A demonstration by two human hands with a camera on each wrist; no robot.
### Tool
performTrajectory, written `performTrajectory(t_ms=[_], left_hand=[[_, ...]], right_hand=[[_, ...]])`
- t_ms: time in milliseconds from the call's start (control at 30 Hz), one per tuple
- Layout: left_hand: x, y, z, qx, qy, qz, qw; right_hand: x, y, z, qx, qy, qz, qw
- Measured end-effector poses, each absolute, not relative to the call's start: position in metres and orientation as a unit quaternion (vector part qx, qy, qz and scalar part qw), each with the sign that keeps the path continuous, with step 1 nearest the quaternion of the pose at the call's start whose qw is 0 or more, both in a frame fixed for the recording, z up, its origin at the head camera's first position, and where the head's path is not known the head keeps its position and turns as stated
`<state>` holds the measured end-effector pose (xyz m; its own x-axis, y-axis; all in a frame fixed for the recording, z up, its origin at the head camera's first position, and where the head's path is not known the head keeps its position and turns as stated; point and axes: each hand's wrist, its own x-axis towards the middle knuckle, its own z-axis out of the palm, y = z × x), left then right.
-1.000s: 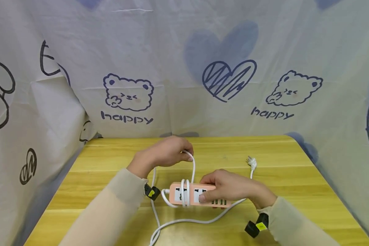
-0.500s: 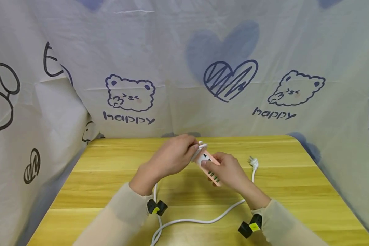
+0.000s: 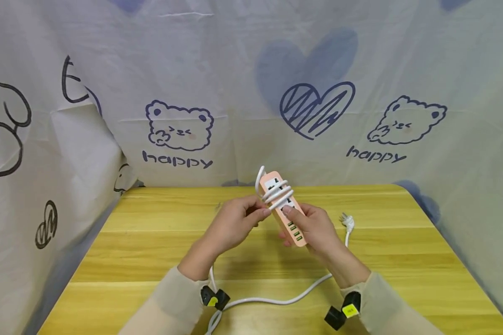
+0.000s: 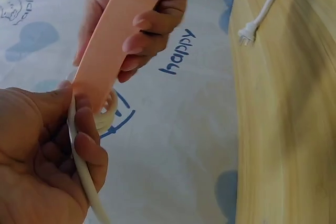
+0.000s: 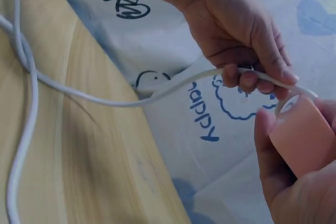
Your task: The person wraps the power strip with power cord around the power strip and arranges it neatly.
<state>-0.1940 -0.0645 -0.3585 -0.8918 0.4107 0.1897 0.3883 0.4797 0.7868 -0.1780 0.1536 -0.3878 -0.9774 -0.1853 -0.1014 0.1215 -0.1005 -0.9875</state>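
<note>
A pink power strip [image 3: 292, 225] with white sockets is held up at a tilt above the table. Its white cord [image 3: 278, 194] is wound in several turns around the upper part. My right hand [image 3: 319, 230] grips the lower half, thumb on the socket face and fingers around the back. Close against the strip's left edge, my left hand [image 3: 234, 224] pinches the cord between thumb and fingers. In the left wrist view the strip's plain pink back [image 4: 113, 40] shows. The right wrist view has the cord [image 5: 184, 81] running from the left hand down to the table.
The cord's plug [image 3: 349, 224] lies on the wooden table [image 3: 402, 260] at the right. Loose cord [image 3: 272, 301] curves across the front and crosses itself near the front edge. A patterned cloth [image 3: 243, 93] hangs behind and at both sides.
The power strip has been lifted off the table and turned so its cord end points up. Another turn of cord now lies around it. The left hand has come down to its left side.
</note>
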Motion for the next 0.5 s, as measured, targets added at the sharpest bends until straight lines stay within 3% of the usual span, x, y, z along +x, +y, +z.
performTrajectory(t_ms=[200,500], left_hand=[[-0.195,-0.073,-0.361,0.266,0.830,0.487,0.042],[-0.198,-0.082,-0.370,0.279,0.823,0.490,0.059]], right_hand=[[-0.172,0.157,-0.385,-0.066,0.628,-0.761,0.150],[-0.172,0.161,-0.381,-0.052,0.586,-0.796,0.142]])
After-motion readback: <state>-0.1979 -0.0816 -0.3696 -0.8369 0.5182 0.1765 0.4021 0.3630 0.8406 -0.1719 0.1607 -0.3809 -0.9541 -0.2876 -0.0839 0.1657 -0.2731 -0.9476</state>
